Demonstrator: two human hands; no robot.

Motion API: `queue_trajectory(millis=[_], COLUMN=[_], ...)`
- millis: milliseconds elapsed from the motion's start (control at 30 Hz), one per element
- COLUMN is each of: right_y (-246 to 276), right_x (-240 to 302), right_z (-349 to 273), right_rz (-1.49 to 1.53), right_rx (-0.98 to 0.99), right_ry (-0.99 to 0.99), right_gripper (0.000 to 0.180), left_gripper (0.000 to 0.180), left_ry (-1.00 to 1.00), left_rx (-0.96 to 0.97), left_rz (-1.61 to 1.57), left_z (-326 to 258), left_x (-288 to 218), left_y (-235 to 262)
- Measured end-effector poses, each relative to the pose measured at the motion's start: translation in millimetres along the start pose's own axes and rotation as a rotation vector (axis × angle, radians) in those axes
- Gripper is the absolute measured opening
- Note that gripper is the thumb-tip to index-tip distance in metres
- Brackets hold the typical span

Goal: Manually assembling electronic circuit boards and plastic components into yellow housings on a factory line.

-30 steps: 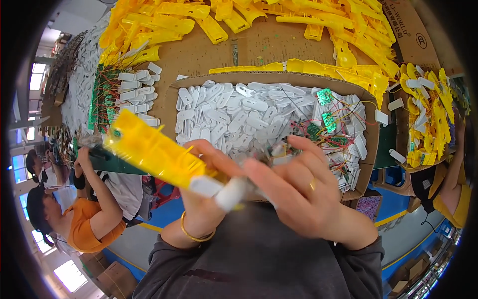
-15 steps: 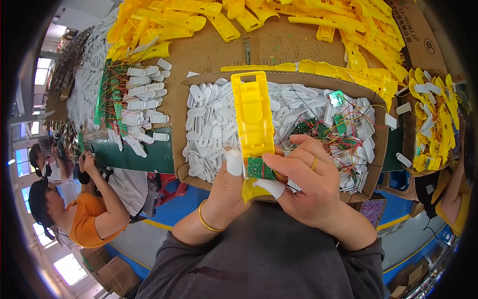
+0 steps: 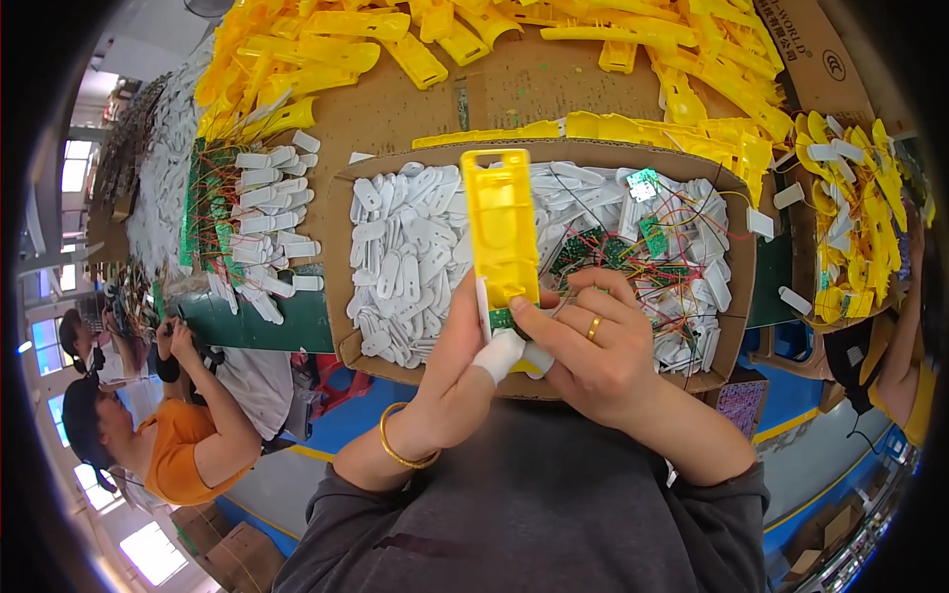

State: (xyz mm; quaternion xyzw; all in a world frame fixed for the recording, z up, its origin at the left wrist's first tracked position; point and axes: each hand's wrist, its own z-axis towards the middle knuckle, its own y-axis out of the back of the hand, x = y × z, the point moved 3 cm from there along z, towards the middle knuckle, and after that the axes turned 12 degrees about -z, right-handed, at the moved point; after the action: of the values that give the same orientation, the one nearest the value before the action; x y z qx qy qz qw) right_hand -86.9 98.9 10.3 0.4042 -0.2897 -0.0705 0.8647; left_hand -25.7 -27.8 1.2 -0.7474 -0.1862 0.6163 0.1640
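Two bare hands of mine meet at the near end of one long, hollow yellow plastic shell [image 3: 502,222], raised over an open brown cardboard box [image 3: 341,247]. My left hand [image 3: 460,371] has its grip closed around the shell's left edge, white-wrapped thumb [image 3: 501,353] laid across. My right hand [image 3: 613,356] curls in from the right, index fingertip at a small green circuit board [image 3: 501,319] inside the shell; whether that grip is closed on anything, I cannot tell. Oblong white plastic pieces [image 3: 395,272] fill the box's left side.
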Motion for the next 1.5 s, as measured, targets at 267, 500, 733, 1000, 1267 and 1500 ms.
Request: queue_trajectory(millis=[267, 500, 733, 1000, 1267, 1500], right_y=[21.6, -7.9, -25.1, -1.5, -4.9, -13.5], right_x=[-20.8, -22.6, -30.4, -14.6, -18.1, -21.1], right_z=[7.7, -23.2, 5.7, 17.8, 15.6, 30.5], right_rz=[0.668, 1.089, 1.293, 1.483, 1.232, 1.383], right_rx=[0.220, 0.346, 0.381, 0.400, 0.350, 0.323], right_ry=[-0.426, -0.777, -0.804, -0.648, -0.640, -0.664], right_gripper=[0.048, 0.029, 0.031, 0.064, 0.041, 0.036], left_gripper=[0.054, 0.060, 0.048, 0.055, 0.048, 0.041], left_ry=[-0.015, -0.183, -0.164, -0.054, -0.275, -0.231], left_rx=[0.025, 0.040, -0.118, -0.057, -0.088, -0.117], left_rz=[-0.049, 0.740, 0.308, -0.189, 0.417, 0.097], left_z=[-0.4, -0.9, 21.6, 15.7, 9.0, 17.4], left_x=[0.6, -5.7, 8.5, -24.1, -12.2, -21.0], left_y=[-13.1, -16.5, 5.3, -12.7, -8.8, -1.9])
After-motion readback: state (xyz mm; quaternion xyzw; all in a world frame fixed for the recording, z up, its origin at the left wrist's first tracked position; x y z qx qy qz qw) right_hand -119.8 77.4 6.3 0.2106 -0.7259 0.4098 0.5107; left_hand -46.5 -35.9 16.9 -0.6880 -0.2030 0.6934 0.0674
